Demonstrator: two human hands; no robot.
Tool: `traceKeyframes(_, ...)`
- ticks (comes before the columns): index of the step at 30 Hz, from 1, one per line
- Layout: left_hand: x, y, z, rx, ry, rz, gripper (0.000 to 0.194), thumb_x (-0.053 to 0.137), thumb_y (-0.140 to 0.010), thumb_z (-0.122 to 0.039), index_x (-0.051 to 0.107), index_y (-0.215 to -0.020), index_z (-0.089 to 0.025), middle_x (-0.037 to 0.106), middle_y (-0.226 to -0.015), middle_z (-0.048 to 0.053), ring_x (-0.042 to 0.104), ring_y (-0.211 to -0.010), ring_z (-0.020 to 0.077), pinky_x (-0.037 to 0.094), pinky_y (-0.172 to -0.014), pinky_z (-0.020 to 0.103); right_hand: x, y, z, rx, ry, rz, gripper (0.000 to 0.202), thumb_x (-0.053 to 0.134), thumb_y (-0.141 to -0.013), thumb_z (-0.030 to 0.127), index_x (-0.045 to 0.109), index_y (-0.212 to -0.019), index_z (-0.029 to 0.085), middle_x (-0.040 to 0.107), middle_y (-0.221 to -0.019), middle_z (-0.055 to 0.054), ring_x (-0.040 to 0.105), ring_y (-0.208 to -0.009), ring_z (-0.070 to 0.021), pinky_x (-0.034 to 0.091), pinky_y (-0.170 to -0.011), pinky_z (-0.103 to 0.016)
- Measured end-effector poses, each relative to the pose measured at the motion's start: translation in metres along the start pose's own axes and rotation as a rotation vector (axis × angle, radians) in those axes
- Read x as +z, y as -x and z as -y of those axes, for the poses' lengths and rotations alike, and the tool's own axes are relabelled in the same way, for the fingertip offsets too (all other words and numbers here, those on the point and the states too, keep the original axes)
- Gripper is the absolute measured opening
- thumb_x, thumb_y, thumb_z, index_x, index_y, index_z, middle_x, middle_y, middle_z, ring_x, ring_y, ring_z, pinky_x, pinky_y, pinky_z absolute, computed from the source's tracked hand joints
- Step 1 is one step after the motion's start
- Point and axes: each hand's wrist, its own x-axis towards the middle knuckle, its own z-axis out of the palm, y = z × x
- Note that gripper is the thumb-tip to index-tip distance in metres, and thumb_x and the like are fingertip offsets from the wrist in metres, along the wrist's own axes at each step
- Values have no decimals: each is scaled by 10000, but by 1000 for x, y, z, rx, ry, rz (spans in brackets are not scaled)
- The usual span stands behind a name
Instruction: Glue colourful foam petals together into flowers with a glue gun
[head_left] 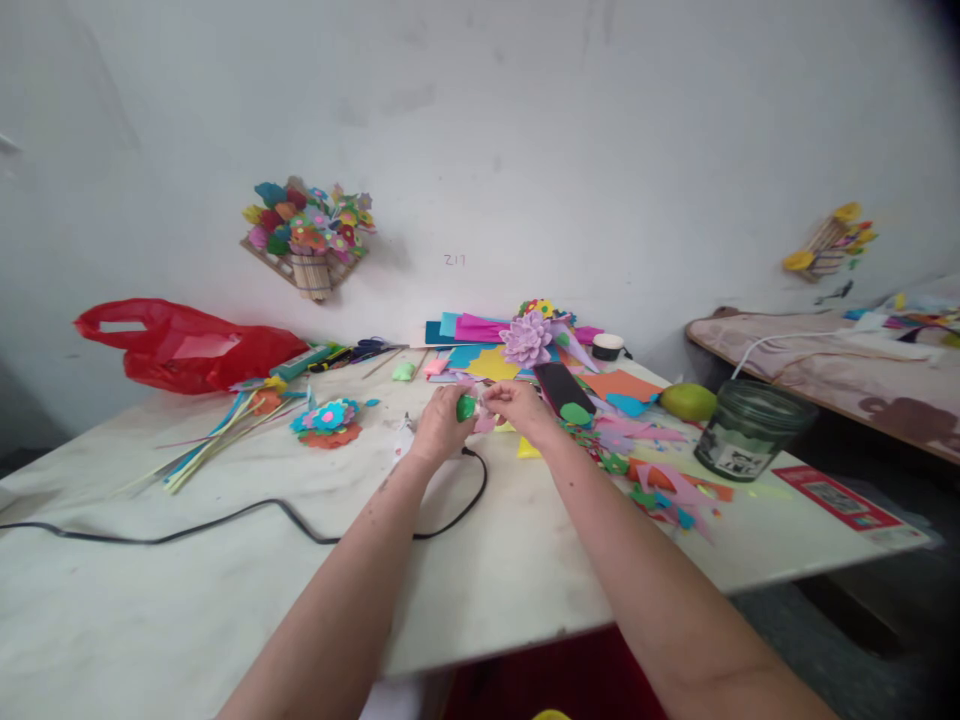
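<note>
My left hand [441, 422] is closed around a small shiny green round piece [465, 407], whose exact kind I cannot make out. Close against it, my right hand [521, 408] pinches something pale and partly see-through [482, 408], too small and blurred to name. Just left of my left hand lies a white object [403, 440] with a pointed metal tip, mostly hidden; a black cord [281, 505] runs near it. To the left sits a blue and orange foam flower [330, 418]. Beyond my right hand lies a dark phone [562, 388].
Colourful scraps [660, 490] cover the table's right side, near a green lidded jar [750, 430] and a yellow-green fruit [688, 402]. A red plastic bag [195, 350] and thin strips [217, 440] lie left. Foam sheets and a lilac flower [527, 340] stand at the wall.
</note>
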Motion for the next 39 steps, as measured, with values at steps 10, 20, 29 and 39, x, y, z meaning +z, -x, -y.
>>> traceKeyframes(10,-6,-1,-4,-64,43,55,377,624,-628,-213,536,-994,-186,614,-956,60,562,-929,205,443,-831,353,-5,1,-2,-75,41,39,232,611,-654,281,696,-851,192,648,-974,-49,576,-729,-135,455,-486,-198)
traceKeyframes(20,-9,-1,-8,-63,91,92,378,631,-630,-208,535,-995,-182,617,-974,61,565,-929,191,444,-829,341,0,1,-2,-101,-79,3,136,643,-616,265,681,-698,164,555,-1170,-94,530,-1029,-190,427,-835,-316)
traceKeyframes(29,-9,-2,-9,-84,102,79,385,612,-614,-180,546,-993,-182,625,-976,60,573,-916,191,444,-826,334,-2,-1,-7,-233,26,1,107,643,-640,265,661,-689,171,578,-1127,-86,524,-1050,-186,405,-869,-319)
traceKeyframes(39,-6,-1,-5,-105,108,55,390,607,-620,-223,554,-1005,-194,632,-965,51,584,-892,189,453,-813,331,-10,1,1,-335,182,171,111,590,-699,229,691,-740,211,507,-1241,-64,489,-1103,-179,414,-872,-309)
